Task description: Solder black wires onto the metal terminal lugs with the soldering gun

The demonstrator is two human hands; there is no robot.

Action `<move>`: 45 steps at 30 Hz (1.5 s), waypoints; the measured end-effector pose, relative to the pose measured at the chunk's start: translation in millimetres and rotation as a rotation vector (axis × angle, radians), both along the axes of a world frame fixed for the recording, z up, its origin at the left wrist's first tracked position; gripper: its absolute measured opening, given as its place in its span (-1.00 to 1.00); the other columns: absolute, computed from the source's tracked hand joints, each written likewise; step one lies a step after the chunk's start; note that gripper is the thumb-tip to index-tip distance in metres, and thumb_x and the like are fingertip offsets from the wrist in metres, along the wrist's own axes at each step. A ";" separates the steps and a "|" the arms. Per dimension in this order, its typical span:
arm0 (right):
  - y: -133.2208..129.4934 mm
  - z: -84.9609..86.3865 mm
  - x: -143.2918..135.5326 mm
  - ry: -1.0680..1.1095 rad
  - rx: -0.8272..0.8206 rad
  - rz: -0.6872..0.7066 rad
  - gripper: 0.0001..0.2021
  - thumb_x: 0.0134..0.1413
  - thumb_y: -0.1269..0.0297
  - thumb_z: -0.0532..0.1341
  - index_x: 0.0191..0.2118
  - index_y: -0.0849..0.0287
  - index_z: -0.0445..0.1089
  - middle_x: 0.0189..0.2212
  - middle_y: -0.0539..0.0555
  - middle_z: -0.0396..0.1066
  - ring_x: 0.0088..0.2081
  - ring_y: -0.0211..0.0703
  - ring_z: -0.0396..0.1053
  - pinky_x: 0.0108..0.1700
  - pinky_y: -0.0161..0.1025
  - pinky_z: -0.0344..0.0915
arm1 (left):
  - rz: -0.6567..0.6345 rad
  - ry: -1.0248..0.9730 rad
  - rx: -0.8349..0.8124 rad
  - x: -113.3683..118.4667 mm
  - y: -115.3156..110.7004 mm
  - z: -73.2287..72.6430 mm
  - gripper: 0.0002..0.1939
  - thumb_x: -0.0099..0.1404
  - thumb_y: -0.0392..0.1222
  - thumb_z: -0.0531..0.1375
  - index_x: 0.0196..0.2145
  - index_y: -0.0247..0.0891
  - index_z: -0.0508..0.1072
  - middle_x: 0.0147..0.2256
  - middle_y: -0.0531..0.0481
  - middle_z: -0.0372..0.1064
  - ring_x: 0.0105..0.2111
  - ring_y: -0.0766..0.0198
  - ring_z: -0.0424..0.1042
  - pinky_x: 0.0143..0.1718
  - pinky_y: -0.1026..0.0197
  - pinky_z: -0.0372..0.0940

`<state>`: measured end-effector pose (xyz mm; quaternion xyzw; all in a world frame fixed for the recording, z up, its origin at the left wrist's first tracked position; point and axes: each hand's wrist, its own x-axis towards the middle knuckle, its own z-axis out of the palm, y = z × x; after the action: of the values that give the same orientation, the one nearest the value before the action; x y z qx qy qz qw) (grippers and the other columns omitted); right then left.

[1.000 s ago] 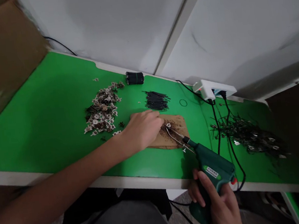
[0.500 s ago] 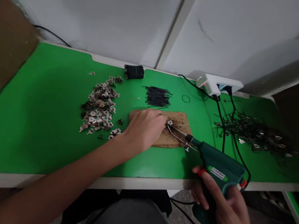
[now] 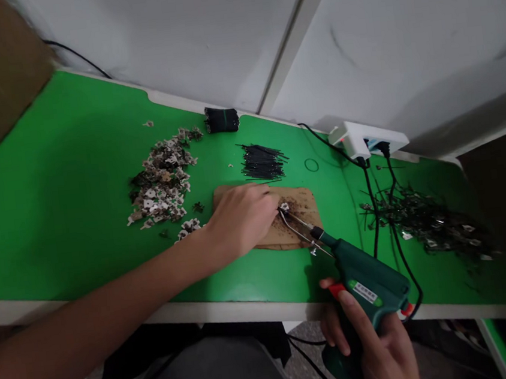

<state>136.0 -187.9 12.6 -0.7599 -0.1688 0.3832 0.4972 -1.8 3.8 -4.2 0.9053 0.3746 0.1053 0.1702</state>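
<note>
One small pale metal piece (image 3: 285,206) sits on the scorched cardboard pad (image 3: 276,240), right at my left fingertips and at the tip of the green soldering gun (image 3: 373,279). I judge the piece to be very light and stiff, easy to nudge out of place and probably hot near that tip, so I'd take it by the edge on the far side from the gun. My left hand (image 3: 245,220) lies low over the pad, fingers bent down; whether they pinch anything I can't tell, since the hand itself hides it. My right hand (image 3: 378,345) is wrapped around the gun's handle. The gun looks rigid and somewhat heavier toward the body, so the handle is the place to hold it, thumb near the red trigger (image 3: 336,290). Further out lie loose black wires (image 3: 263,162), likely thin and bendy, a heap of similar metal parts (image 3: 162,187), and the power strip (image 3: 369,136). Compared with a second ago, my view has shifted slightly, and the trigger, hidden then, now shows red between finger and thumb; piece, tip and left hand remain close together on the pad.
</note>
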 end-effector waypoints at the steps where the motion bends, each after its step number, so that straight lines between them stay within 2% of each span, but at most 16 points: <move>1: -0.1 -0.3 0.1 0.001 0.002 -0.001 -0.61 0.06 -0.05 0.39 -0.21 0.19 0.41 -0.70 -0.15 0.13 -0.63 -0.35 0.09 -0.52 -0.34 0.05 | 0.002 0.002 -0.004 0.1 0.1 0.1 -0.80 0.42 -0.27 0.17 -0.29 -0.28 0.59 -0.25 -0.10 0.55 -0.21 0.10 0.52 -0.23 0.15 0.35; 7: -3.1 -2.8 2.3 0.021 -0.010 0.021 -0.55 0.03 -0.10 0.39 -0.19 0.21 0.42 -0.70 -0.13 0.14 -0.63 -0.32 0.12 -0.52 -0.32 0.10 | 0.000 0.030 -0.027 0.6 0.5 1.7 -0.81 0.42 -0.28 0.17 -0.28 -0.29 0.59 -0.23 -0.11 0.55 -0.18 0.09 0.52 -0.20 0.13 0.37; 14: 2.6 2.7 -6.6 -0.029 -0.038 -0.028 -0.53 -0.04 -0.12 0.42 -0.23 0.20 0.42 -0.72 -0.14 0.15 -0.65 -0.31 0.11 -0.54 -0.32 0.10 | 0.007 -0.004 0.017 1.2 0.3 -0.6 -0.80 0.39 -0.30 0.18 -0.33 -0.29 0.61 -0.29 -0.09 0.55 -0.25 0.13 0.52 -0.25 0.18 0.35; 19: 2.8 1.4 -12.7 -0.071 -0.021 -0.021 -0.44 -0.11 -0.21 0.43 -0.21 0.22 0.46 -0.65 -0.09 0.27 -0.66 -0.31 0.12 -0.58 -0.31 0.10 | 0.014 0.008 -0.001 1.2 0.0 0.4 -0.81 0.38 -0.31 0.19 -0.34 -0.28 0.61 -0.29 -0.10 0.56 -0.25 0.13 0.53 -0.27 0.18 0.34; 24: -2.6 -6.8 -16.1 -0.192 -0.040 -0.041 -0.51 -0.05 -0.15 0.41 -0.26 0.23 0.48 -0.61 -0.03 0.33 -0.62 -0.27 0.20 -0.58 -0.31 0.14 | 0.008 0.021 -0.019 2.3 0.3 3.2 -0.79 0.41 -0.26 0.18 -0.32 -0.29 0.62 -0.27 -0.12 0.56 -0.23 0.10 0.54 -0.23 0.16 0.35; 28: -3.4 -8.1 -24.1 -0.283 -0.060 -0.067 -0.52 -0.08 -0.15 0.42 -0.36 0.25 0.48 -0.64 -0.03 0.28 -0.60 -0.26 0.20 -0.57 -0.31 0.13 | 0.001 0.040 -0.022 2.1 0.9 3.2 -0.79 0.40 -0.27 0.19 -0.33 -0.29 0.62 -0.27 -0.12 0.56 -0.22 0.07 0.55 -0.24 0.15 0.35; 34: -2.5 -5.4 -42.9 -0.319 -0.015 -0.181 -0.60 0.05 -0.07 0.37 -0.31 0.24 0.46 -0.67 -0.07 0.26 -0.61 -0.29 0.17 -0.53 -0.31 0.08 | 0.016 0.035 -0.028 2.2 1.1 2.9 -0.78 0.40 -0.31 0.17 -0.32 -0.30 0.63 -0.27 -0.13 0.57 -0.23 0.10 0.55 -0.24 0.17 0.36; 39: -7.1 -11.0 -37.4 -0.303 0.124 -0.216 -0.62 0.04 -0.01 0.41 -0.23 0.23 0.42 -0.56 -0.03 0.38 -0.61 -0.31 0.20 -0.53 -0.30 0.10 | 0.015 0.033 -0.034 1.7 0.7 3.0 -0.78 0.39 -0.32 0.17 -0.33 -0.30 0.62 -0.27 -0.13 0.56 -0.22 0.08 0.55 -0.23 0.15 0.38; 43: -0.3 -9.6 -15.1 -0.258 0.323 -0.170 -0.66 0.11 0.03 0.35 -0.19 0.23 0.43 -0.65 -0.06 0.31 -0.64 -0.26 0.23 -0.52 -0.29 0.16 | 0.013 0.014 -0.034 1.5 0.4 1.6 -0.76 0.40 -0.32 0.15 -0.34 -0.31 0.62 -0.26 -0.14 0.57 -0.21 0.08 0.56 -0.20 0.13 0.39; 45: 12.3 -7.6 -2.7 -0.244 0.432 -0.222 -0.69 0.06 0.08 0.36 -0.21 0.19 0.40 -0.52 0.00 0.43 -0.62 -0.24 0.29 -0.52 -0.26 0.25 | 0.024 0.014 -0.032 1.6 0.1 1.7 -0.75 0.41 -0.30 0.15 -0.33 -0.31 0.62 -0.26 -0.16 0.57 -0.20 0.06 0.56 -0.20 0.13 0.40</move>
<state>133.3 -175.6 5.0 -0.6906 -0.2207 0.1871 0.6628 -0.1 3.9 -2.5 0.8988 0.3881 0.0950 0.1806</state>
